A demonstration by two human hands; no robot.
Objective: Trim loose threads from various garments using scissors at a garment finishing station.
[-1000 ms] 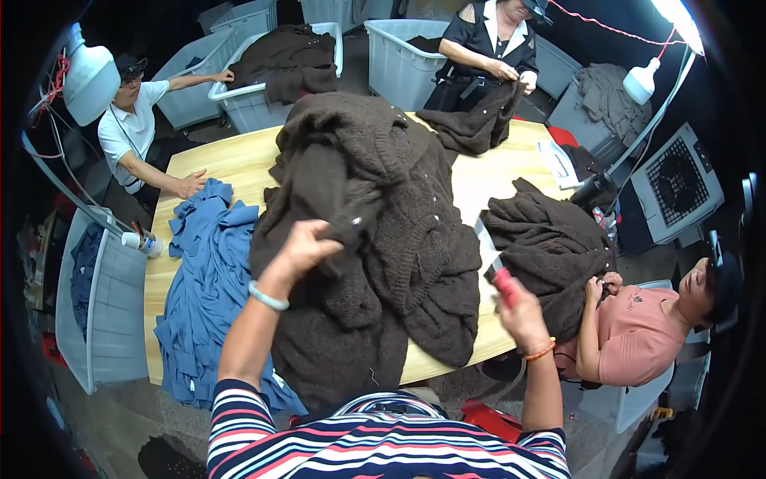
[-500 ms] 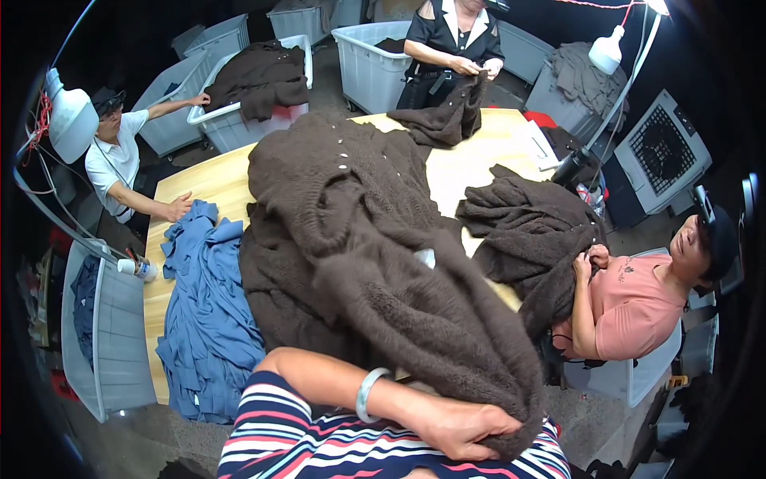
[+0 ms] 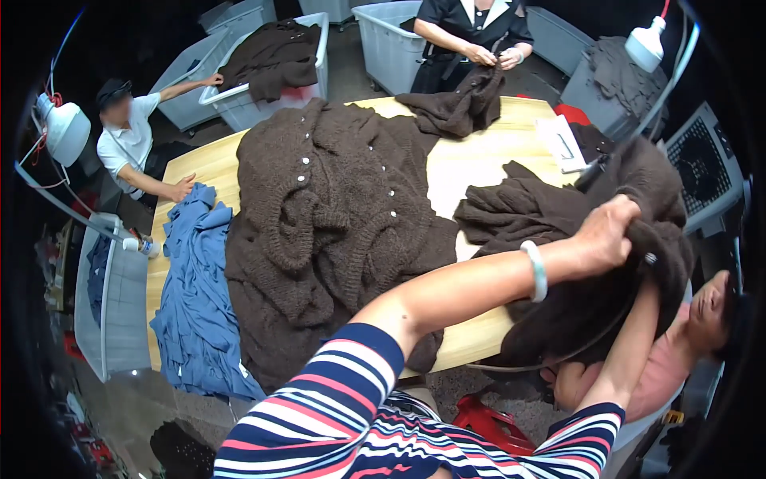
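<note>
My left hand, wearing a pale bangle, grips a dark brown knit garment raised at the right side of the table. My right forearm reaches up into the same garment; my right hand is mostly covered by the cloth, its fingers hidden. A round button shows on the garment between the hands. Below and left of it lies brown knitwear at the table's right edge. A large pile of brown buttoned cardigans covers the middle of the table.
Blue garments lie along the left of the wooden table. A co-worker in pink sits close behind the raised garment; two others stand at the left and far sides. Grey bins, lamps and a clipboard surround the table.
My left hand has swung from near my lap up to the right, carrying the brown garment off the pile. My right forearm has come into view. The view has shifted.
</note>
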